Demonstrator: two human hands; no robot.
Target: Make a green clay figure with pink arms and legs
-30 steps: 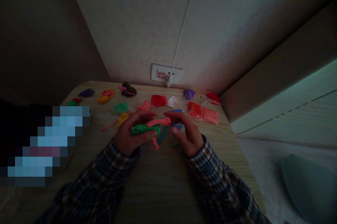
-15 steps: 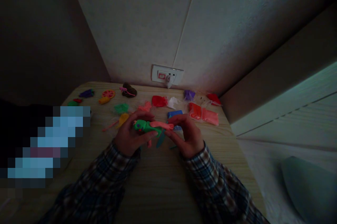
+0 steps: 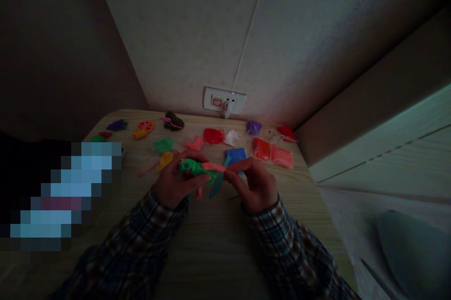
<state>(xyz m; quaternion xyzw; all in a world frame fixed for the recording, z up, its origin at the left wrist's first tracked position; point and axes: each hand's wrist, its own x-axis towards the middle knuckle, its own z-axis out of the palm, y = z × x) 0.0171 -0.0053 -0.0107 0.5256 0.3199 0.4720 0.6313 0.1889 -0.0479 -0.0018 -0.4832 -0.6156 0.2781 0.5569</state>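
My left hand [image 3: 172,182] is closed around a green clay figure [image 3: 202,172], which lies sideways with its dark-eyed head to the left. Along the figure's upper side runs a pink clay strip [image 3: 213,167]. My right hand [image 3: 255,185] pinches the right end of that strip between thumb and fingertips, which cover the end. Below the figure a second pink piece [image 3: 199,193] hangs down. A flat teal piece [image 3: 216,186] slants past the figure close to my right fingertips; whether it is joined to the figure I cannot tell.
Beyond my hands on the wooden table [image 3: 211,253] lie a blue packet [image 3: 237,155], an orange packet [image 3: 261,149], a pink packet [image 3: 282,156] and several other clay bags. A brown clay piece [image 3: 173,121] sits at the back left. A pixelated screen [image 3: 66,192] is at left.
My right fingers have closed over the end of the pink strip, which showed before, and the hand has shifted slightly right. My left hand and the figure have hardly moved.
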